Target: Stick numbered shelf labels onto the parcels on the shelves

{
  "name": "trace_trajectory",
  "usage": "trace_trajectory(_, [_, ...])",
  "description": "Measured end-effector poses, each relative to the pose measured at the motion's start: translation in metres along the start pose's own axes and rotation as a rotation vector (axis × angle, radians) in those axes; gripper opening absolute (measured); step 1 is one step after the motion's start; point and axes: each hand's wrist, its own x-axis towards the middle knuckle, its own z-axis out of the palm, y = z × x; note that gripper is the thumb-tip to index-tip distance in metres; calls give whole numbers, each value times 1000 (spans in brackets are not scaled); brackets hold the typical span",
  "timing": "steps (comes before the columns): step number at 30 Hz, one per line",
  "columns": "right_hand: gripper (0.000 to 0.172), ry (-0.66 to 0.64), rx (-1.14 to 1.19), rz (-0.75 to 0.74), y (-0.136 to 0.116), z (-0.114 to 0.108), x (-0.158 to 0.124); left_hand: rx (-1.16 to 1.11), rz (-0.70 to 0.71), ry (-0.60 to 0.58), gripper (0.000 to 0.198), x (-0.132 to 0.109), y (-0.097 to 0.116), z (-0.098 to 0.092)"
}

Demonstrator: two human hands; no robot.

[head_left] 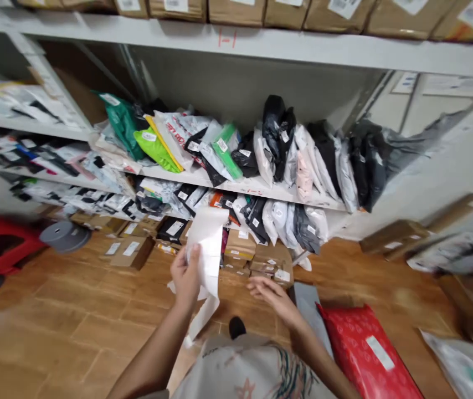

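Observation:
My left hand [187, 272] pinches a long white paper strip [209, 244] between thumb and fingers. The strip curls over at its top and trails down past my wrist toward the floor; no print on it is readable from here. My right hand [270, 293] hangs in the air to the right of the strip, apart from it, with fingers stretched out and nothing in them. Just behind and beyond that hand are stacked cardboard boxes [270, 259] on the floor. Below it on the right lies a big red parcel [365, 352] with a white label.
A white shelf [257, 187] ahead carries several bagged parcels, among them a green bag [121, 124]; cardboard boxes [236, 12] line the shelf above. At left on the wooden floor are a red stool [1, 238] and a grey stool [65, 235]. More boxes [394, 237] lie at right.

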Motion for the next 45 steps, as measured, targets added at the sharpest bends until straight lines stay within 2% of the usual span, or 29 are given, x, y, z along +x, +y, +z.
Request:
trace_trajectory(2, [47, -239, -160, -142, -32, 6, 33, -58, 69, 90, 36, 6, 4, 12])
trace_trajectory(5, [88, -462, -322, -365, -58, 34, 81, -172, 135, 263, 37, 26, 17, 15])
trace_trajectory(6, [98, -517, -353, -436, -61, 49, 96, -214, 144, 312, 36, 34, 23, 10])
trace_trajectory(8, [105, -639, -362, -534, -65, 87, 120, -291, 155, 386, 38, 49, 39, -7])
trace_trajectory(10, [106, -793, -283, -553, -67, 132, 138, -379, 128, 382, 37, 59, 54, -38])
trace_trajectory(13, [108, -1022, -122, -503, -70, 208, 151, -535, 98, 198, 44, 68, 71, -106])
trace_trajectory(15, [92, -1101, -105, -454, -70, 261, 153, -604, 157, 103, 51, 73, 77, -161])
trace_trajectory(18, [53, -1172, -153, -375, -63, 342, 157, -632, 260, 111, 57, 90, 80, -248])
trace_trajectory(20, [35, -1201, -161, -318, -54, 399, 163, -601, 279, 149, 58, 108, 82, -305])
trace_trajectory(22, [29, -1166, -149, -258, -44, 457, 174, -515, 264, 253, 43, 126, 86, -362])
trace_trajectory(24, [28, -1060, -134, -245, -37, 517, 190, -399, 214, 388, 19, 142, 97, -419])
trace_trajectory(25, [28, -993, -122, -259, -34, 546, 199, -362, 185, 416, 25, 150, 106, -448])
trace_trajectory(26, [28, -929, -114, -280, -32, 575, 209, -353, 161, 394, 36, 158, 117, -477])
trace_trajectory(28, [27, -821, -110, -336, -27, 629, 228, -406, 159, 260, 52, 179, 146, -533])
trace_trajectory(30, [26, -738, -147, -411, -22, 678, 246, -461, 174, 163, 59, 210, 178, -581])
trace_trajectory(31, [25, -700, -181, -461, -19, 699, 256, -453, 147, 188, 57, 231, 192, -601])
trace_trajectory(33, [22, -619, -248, -572, -13, 736, 276, -363, -14, 314, 46, 277, 210, -633])
trace_trajectory(34, [20, -580, -278, -627, -10, 752, 288, -304, -133, 351, 41, 302, 214, -645])
trace_trajectory(35, [19, -547, -308, -679, -7, 766, 301, -266, -249, 331, 38, 328, 214, -655])
trace_trajectory(37, [15, -512, -377, -767, -4, 792, 331, -286, -387, 146, 44, 379, 206, -669])
trace_trajectory(39, [13, -520, -447, -821, -3, 816, 370, -364, -329, -16, 49, 431, 197, -679])
trace_trajectory(40, [13, -527, -473, -828, -3, 828, 392, -387, -250, -35, 50, 458, 193, -682])
trace_trajectory(43, [17, -504, -506, -801, -4, 868, 469, -355, -7, 40, 53, 547, 194, -690])
trace_trajectory(45, [22, -471, -492, -772, -10, 898, 526, -298, 75, 64, 50, 609, 202, -694])
